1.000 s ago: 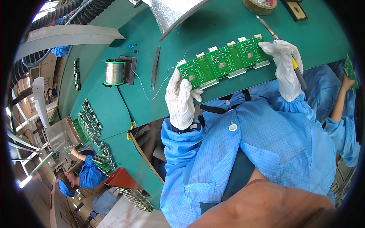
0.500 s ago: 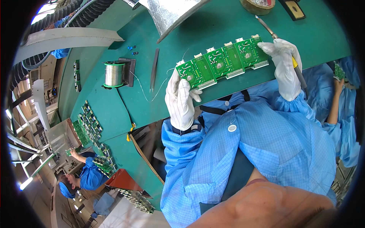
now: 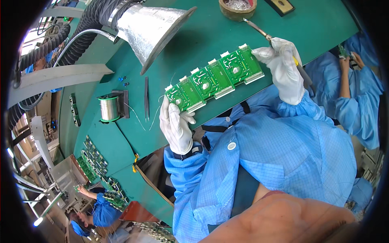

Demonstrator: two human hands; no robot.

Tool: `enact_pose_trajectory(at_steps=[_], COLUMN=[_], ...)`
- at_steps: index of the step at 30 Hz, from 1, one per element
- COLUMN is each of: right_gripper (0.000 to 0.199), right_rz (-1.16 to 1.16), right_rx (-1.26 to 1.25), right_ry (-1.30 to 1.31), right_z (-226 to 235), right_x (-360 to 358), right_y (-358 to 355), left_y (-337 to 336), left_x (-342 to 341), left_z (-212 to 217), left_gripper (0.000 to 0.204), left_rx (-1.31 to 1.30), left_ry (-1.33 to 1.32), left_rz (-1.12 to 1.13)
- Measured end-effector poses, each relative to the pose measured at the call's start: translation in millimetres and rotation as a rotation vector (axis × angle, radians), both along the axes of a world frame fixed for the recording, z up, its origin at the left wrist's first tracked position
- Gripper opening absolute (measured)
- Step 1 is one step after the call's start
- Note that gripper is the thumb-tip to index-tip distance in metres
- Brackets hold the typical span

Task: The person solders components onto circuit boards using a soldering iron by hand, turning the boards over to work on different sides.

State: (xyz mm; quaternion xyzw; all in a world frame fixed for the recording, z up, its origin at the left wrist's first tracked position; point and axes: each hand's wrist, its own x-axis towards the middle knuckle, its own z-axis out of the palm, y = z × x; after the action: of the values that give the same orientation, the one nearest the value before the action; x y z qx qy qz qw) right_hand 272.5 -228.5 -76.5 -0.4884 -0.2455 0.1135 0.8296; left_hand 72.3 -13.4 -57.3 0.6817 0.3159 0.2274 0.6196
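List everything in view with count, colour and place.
Circuit-board strip: one, green, centre
Soldering iron: one, silver and yellow, upper right
Wire spool: one, silver-green, left
Tweezers: one pair, dark, beside spool
Foil hood: one, silver, top
Corrugated hoses: several, black, top left
Bowl: one, brown, top edge
Pad holder: one, black, top right
Small parts: several, blue, above spool
Other boards: many, green, left
Workbench: one, green, centre
Co-workers: at least two, blue-clothed, both sides
Left hand: one, white, on strip's left end
Right hand: one, white, holding iron
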Motion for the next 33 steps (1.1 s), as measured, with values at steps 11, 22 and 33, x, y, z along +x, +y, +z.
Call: enact_pose_trajectory(at_steps=[11,22,33], right_gripper=[0.040,0.039,0.033], right_rz=[0.052,0.035,0.002], right_rx=[0.095,0.092,-0.021], right_ry=[0.084,0.085,-0.102], right_z=[-4.7,-5.3,-7.9], right_x=[3.5,2.5,6.3], right_y=[-0.1,1.6,3.0], left_y=[-2.6,-1.9,6.7], left_x=[5.8,8.6,5.2], left_z=[6.1,6.2,9.9], left_gripper=[0.055,0.052,0.052], left_rx=[-0.058,-0.112,-0.176], left_ry=[0.009,-0.010,0.029], left_rz=[0.031,0.038,-0.047])
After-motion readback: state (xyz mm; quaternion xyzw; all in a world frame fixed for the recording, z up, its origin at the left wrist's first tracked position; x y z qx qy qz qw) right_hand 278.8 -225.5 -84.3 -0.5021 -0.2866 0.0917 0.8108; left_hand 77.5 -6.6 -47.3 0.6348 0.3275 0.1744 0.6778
